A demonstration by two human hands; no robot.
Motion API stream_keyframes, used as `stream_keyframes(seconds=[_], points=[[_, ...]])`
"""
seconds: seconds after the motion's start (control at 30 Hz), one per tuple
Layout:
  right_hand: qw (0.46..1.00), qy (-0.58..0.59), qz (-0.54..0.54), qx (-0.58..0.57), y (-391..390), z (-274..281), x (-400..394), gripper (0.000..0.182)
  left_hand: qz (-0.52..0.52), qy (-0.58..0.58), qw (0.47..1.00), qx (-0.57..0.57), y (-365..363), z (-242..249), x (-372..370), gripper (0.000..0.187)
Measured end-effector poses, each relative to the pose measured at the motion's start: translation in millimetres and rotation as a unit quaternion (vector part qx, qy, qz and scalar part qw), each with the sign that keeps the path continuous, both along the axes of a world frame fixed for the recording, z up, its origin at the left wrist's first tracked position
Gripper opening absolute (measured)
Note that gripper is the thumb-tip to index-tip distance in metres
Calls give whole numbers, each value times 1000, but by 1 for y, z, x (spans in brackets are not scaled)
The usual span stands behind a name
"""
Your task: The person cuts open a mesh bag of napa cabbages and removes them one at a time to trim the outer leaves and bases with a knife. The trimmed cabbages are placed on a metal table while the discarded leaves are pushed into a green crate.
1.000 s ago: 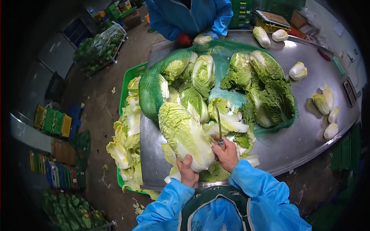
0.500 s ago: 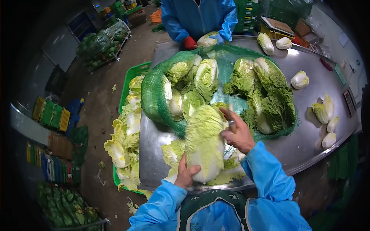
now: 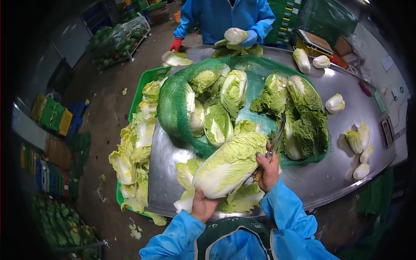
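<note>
A napa cabbage (image 3: 232, 164) lies tilted across my two hands, above the near edge of the metal table. My left hand (image 3: 203, 206) grips its white base end, thumb on top. In my right hand (image 3: 266, 169) is a knife (image 3: 279, 132), its handle in the palm and its curved blade pointing up and away; the fingers also touch the cabbage's leafy end. Loose cabbage leaves (image 3: 245, 200) lie on the table beneath. Just beyond is an open green mesh bag (image 3: 173, 108) with several untrimmed cabbages (image 3: 234, 89) in it.
At the left, a green crate (image 3: 145, 82) overflows with stripped leaves (image 3: 134, 160). Small trimmed cabbages (image 3: 336, 104) sit along the right of the metal table (image 3: 364, 123). Across it, a co-worker in a blue jacket (image 3: 225, 21) holds a cabbage and a loose leaf.
The cabbage in my hands has turned from upright to slanting, its leafy end to the right. The knife blade now points up. The co-worker has moved a leaf over toward the crate.
</note>
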State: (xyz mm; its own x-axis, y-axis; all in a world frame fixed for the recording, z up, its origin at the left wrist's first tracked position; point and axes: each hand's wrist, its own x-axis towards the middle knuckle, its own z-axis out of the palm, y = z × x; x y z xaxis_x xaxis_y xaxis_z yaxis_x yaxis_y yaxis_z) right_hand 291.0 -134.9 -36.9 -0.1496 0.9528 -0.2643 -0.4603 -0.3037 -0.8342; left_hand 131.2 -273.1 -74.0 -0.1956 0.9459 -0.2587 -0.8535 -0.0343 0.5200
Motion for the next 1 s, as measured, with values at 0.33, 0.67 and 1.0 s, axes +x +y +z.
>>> stream_keyframes(seconds=[0.33, 0.67, 1.0], points=[[927, -255, 258, 91, 22, 65, 27, 44, -11, 73, 997, 3, 12, 6, -79, 78], [909, -325, 200, 168, -29, 55, 16, 18, 155, -13, 985, -69, 11, 5, -51, 71], [913, -291, 262, 112, -17, 80, 11, 29, 66, 90, 993, 36, 14, 22, -73, 69]])
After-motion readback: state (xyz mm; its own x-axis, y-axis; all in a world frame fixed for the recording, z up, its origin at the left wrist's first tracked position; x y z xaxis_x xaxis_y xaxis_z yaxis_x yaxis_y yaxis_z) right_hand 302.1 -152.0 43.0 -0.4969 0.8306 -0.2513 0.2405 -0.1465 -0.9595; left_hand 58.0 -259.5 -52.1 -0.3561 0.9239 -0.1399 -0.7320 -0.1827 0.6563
